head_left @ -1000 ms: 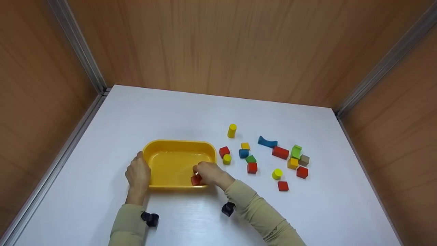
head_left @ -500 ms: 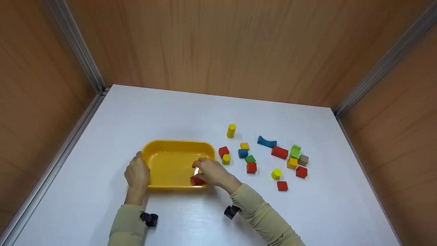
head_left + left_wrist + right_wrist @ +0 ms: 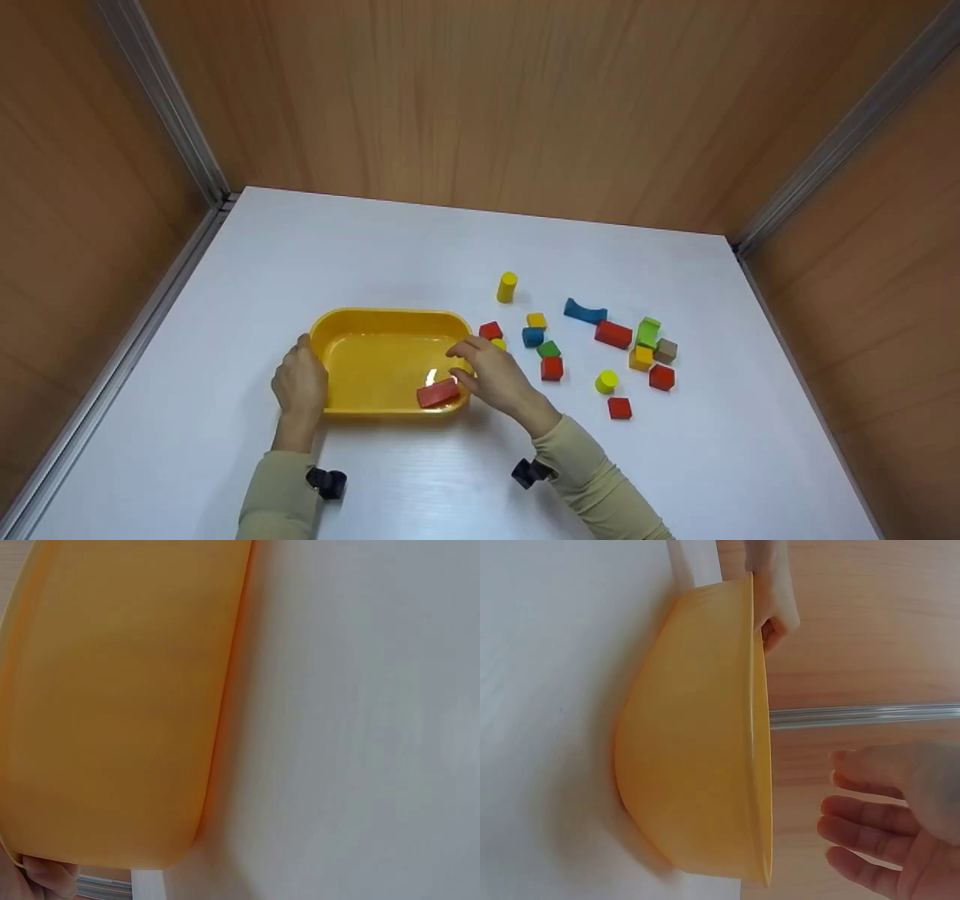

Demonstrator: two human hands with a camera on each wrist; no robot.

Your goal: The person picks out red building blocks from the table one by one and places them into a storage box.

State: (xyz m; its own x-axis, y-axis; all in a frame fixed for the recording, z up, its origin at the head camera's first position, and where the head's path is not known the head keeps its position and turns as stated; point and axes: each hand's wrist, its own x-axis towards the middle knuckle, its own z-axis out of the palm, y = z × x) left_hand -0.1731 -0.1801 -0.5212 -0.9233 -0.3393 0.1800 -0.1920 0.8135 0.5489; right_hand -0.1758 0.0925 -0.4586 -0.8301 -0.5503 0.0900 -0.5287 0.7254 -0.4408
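A yellow plastic tub point(image 3: 390, 412) stands on the white table, and in its front right corner lies a red rectangular block point(image 3: 437, 393). My left hand point(image 3: 300, 377) grips the tub's left rim; in the left wrist view only a few fingers point(image 3: 49, 876) show at the rim. Over the tub's right edge hovers my right hand point(image 3: 495, 375), its thumb and fingers spread apart with nothing between them. The right wrist view shows this right hand point(image 3: 889, 821) above the rim, fingers relaxed.
Right of the tub are scattered blocks: a standing yellow cylinder point(image 3: 507, 288), a blue curved block point(image 3: 585, 311), a red block point(image 3: 613, 334), a light green block point(image 3: 649, 332), a grey cube point(image 3: 665, 351) and several others. Wooden panels point(image 3: 480, 112) enclose the table.
My right hand has let go of the red rectangular block, leaving it in the tub, and has moved up and right to the tub's right edge. My left hand stays on the rim.
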